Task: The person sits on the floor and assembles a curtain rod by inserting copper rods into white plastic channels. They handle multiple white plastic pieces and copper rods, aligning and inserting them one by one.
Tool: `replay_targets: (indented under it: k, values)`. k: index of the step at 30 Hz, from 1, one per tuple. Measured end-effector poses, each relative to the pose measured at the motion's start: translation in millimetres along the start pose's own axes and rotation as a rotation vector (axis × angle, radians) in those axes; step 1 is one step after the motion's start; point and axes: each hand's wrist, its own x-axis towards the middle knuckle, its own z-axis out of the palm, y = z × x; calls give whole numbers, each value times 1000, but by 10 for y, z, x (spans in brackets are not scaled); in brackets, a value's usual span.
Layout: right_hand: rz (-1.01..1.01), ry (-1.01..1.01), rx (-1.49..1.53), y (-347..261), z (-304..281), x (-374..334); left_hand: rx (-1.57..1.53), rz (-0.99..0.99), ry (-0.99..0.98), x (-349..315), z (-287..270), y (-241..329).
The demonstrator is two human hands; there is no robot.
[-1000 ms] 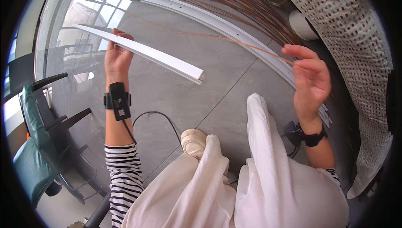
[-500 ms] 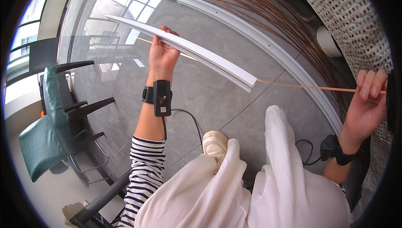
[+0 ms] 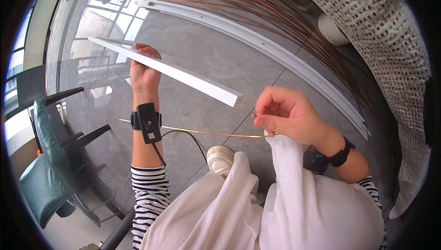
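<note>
My left hand [image 3: 145, 73] is closed round a short white rail with a channel-like profile [image 3: 193, 83], held aslant above the floor, its near end pointing right. Around the middle of the picture my right hand [image 3: 291, 114] is closed in a pinch on a thin copper strip [image 3: 206, 133]. The strip reaches left from under the fingers, below the rail and apart from it, past my left wrist. A small copper tip shows at the thumb; whether it belongs to the same strip I cannot tell.
Beyond my hands a long white rail [image 3: 229, 25] lies on the grey tiled floor [image 3: 216, 61]. Behind it is a bundle of copper strips [image 3: 275, 25]. A woven cover [image 3: 367, 25] hangs at right, a green chair [image 3: 57, 144] stands at left. Cables hang from both wrist devices.
My right hand has come from the far right to the middle. The copper strip, earlier stretched along the short rail, is now nearer me and apart from it. The rail has shifted left.
</note>
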Motion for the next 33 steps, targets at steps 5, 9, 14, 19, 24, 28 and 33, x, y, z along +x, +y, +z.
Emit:
replay_targets:
  k: [5,9,14,19,24,28,33]
  values:
    - [-104,74,35,127,53,95,-213,49,107,11,128,-31]
    - [-121,63,24,144,23,93,-187,72,137,0,159,-21]
    - [-306,171,-108,31,81,12,-145,84,174,1,248,-27]
    - [-873,223,-284,-333,-277,-115,-166,87,190,-39,319,-61]
    - [-705,335,-868,-983,-563,-672,-189,66,208,-13,338,-106]
    - [-490,533,-1318,-994,-472,-568,-185,77,221,-17,315,-84]
    - [-724,527,-1663,-1138,-630,-483,-173,64,208,-16,312,-43]
